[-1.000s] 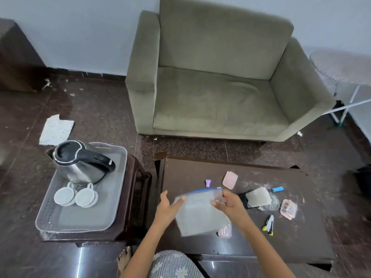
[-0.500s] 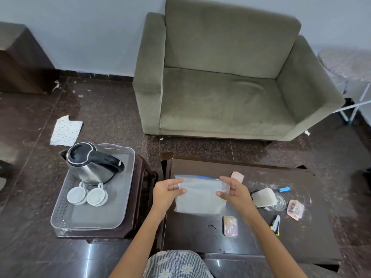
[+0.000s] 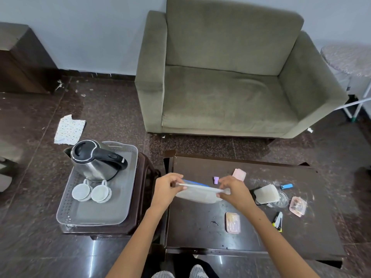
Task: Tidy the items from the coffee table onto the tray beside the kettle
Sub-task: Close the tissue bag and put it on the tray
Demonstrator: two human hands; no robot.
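Soft, even light filled the room; faint glare streaked the polished floor [image 3: 96, 255] (nearest me), edges bowed from the wide lens, and detail stayed slightly soft.

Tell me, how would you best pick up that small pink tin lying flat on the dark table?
Probably from straight above, pinching the two long sides of the pink tin. It lies flat on the coffee table, low and rectangular, with bare tabletop around it, so fingers can close across its narrow width.

One kettle [image 3: 96, 160], two cups [image 3: 81, 192] [image 3: 100, 193], one tray [image 3: 128, 177], one zip bag [image 3: 198, 194], two pink cases [image 3: 233, 222] [image 3: 298, 206], one blue lighter [image 3: 286, 186], one sofa [image 3: 230, 77]
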